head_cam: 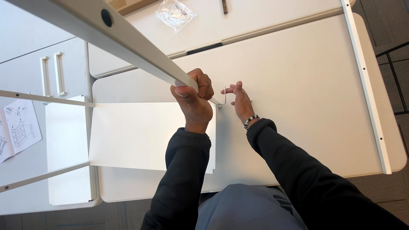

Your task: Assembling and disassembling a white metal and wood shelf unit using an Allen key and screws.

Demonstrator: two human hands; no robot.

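Two hands working one joint, near the table's (pixel 298 64) middle. Left hand (pixel 194 98) is clenched around the end of a long white rail (pixel 128 40), holding it down on the corner of a flat white panel (pixel 140 134). Right hand (pixel 240 100) is pinching a small bent metal key (pixel 224 96), fingers partly spread, turning it at the rail's tip.

Progress, my read: early-to-mid assembly. This rail is being fastened; a second white rail (pixel 366 85) is lying loose along the right edge, and a white framed piece (pixel 64 149) is sitting off to the left.

Far side: a crumpled clear plastic bag (pixel 175 13). Far left: a white instruction sheet (pixel 19 127) with line drawings, lying flat.
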